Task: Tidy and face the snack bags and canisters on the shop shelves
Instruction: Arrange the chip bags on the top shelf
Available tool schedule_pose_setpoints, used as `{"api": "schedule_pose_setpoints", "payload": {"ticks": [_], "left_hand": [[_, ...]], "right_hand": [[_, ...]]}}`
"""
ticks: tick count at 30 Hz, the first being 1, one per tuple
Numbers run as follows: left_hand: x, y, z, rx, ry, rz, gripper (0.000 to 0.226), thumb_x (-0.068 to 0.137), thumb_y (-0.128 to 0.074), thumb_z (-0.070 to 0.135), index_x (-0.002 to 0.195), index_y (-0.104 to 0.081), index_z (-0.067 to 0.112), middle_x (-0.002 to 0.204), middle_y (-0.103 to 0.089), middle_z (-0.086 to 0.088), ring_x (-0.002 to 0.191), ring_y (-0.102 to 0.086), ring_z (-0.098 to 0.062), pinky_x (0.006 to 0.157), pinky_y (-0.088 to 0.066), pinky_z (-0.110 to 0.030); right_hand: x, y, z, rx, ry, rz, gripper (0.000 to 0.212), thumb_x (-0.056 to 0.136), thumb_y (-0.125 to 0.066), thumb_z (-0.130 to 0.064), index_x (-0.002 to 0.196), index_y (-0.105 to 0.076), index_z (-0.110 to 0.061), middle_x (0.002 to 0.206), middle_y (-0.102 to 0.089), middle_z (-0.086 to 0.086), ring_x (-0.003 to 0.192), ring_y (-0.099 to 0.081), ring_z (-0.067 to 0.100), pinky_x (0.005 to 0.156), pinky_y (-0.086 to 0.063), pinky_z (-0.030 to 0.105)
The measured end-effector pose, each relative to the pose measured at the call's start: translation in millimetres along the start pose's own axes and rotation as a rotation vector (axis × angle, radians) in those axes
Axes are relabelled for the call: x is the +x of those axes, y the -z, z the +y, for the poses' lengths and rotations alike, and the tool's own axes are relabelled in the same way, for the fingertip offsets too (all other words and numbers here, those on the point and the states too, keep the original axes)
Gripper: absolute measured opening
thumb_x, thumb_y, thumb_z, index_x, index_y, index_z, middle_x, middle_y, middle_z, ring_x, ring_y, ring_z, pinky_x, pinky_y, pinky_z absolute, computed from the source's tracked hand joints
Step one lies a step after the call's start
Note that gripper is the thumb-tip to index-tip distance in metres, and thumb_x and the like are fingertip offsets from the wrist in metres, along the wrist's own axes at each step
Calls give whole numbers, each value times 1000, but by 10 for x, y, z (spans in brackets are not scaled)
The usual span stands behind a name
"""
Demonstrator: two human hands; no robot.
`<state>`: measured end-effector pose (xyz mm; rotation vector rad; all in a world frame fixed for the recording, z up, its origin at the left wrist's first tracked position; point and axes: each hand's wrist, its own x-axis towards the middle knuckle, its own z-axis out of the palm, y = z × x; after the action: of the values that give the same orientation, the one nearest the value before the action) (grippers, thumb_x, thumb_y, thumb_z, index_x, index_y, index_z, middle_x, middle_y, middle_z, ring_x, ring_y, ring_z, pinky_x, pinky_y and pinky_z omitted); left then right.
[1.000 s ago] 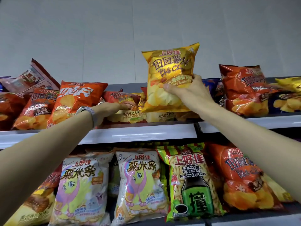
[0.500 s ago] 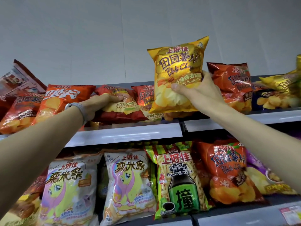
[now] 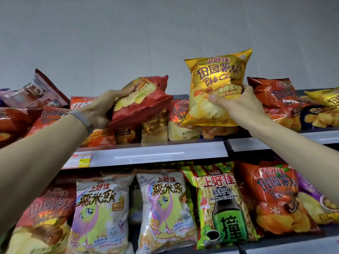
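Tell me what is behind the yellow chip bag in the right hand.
Behind the yellow chip bag, gripped by the right hand, a red bag shows at its left edge and an orange bag below, on the upper shelf. The rest is covered.

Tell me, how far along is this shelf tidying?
Done: the lower bags, like the prawn crackers, mostly face front. In hand: the left hand grips a red bag, the right hand a yellow bag. Left: top-shelf bags slump, tilted and overlapping, like the pink bag.
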<state>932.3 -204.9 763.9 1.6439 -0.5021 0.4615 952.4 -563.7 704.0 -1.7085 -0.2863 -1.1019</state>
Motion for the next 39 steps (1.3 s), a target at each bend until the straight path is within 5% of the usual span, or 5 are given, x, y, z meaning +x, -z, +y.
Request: {"api": "schedule_pose_setpoints", "payload": {"ticks": [5,23,27,33,39], "left_hand": [[-280,70,187,-64,-86,-57,29,93,-72,46,106,-77,21,99,-80,-2,79,-77,-19,76,-66,-34],[-398,640,72,-132,-89,-222,38,81,-80,47,107,-85,19,111,-80,-7,95,-78,-23,89,-65,-41],[-380,801,14,-180,-131,-257,48,74,-87,49,112,-83,20,115,-79,-7,99,-78,-24,90,-64,-42],[-483,668,24,-106,-135,-108,27,96,-65,38,99,-82,17,102,-81,-8,82,-79,-19,80,-66,-32],[-437,365,-100,-92,-247,-40,49,92,-77,29,133,-68,5,122,-77,-16,97,-76,-28,88,-64,-39]], "right_hand": [[-6,-384,-188,-23,3,-29,115,68,-76,-79,156,-28,-22,147,-53,6,135,-51,35,110,-45,52],[-186,-1604,-517,-72,-116,-411,146,34,-76,-96,153,-39,-20,147,-56,1,132,-56,29,110,-47,47],[-265,-1715,-525,8,-40,-508,105,64,-83,-76,145,-47,-20,138,-57,-8,118,-56,18,96,-40,29],[-124,-1908,-475,-26,-83,-685,121,40,-77,-95,142,-57,-32,139,-64,-7,124,-62,21,112,-46,44],[-249,-1718,-488,-256,10,-614,78,78,-63,-81,127,-67,-21,123,-68,2,111,-65,26,101,-51,45]]}}
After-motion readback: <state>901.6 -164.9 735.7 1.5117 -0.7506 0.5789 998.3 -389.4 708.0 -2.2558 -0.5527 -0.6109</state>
